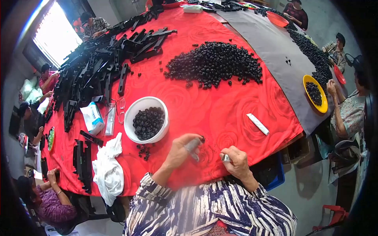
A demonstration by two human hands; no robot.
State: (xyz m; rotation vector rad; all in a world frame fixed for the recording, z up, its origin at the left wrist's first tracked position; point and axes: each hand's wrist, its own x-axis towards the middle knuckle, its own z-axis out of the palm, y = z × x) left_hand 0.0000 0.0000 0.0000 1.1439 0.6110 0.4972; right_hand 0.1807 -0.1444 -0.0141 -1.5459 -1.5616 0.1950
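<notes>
My left hand (184, 150) is above the red cloth, right of a white bowl (165, 126), with grey wrapping on its fingers. Its thumb and fingertips pinch a small black part (202, 139), blurred at the edges. To its right, my right hand (237, 162) is closed, knuckles up. Something silvery (226, 158) shows at its thumb and finger; whether that is a tool or finger wrapping I cannot make out. Inside the bowl are small black ring-shaped parts (147, 125), and a few more (143, 152) lie beside it. A large heap of black parts (214, 63) lies farther off.
Long black plastic strips (92, 72) pile up at left. Nearby are a white cloth (108, 169), a tissue pack (93, 118), eyeglasses (121, 110) and a white stick-shaped object (258, 124). A yellow bowl (324, 103) stands on grey cloth at right. Several people sit around the table.
</notes>
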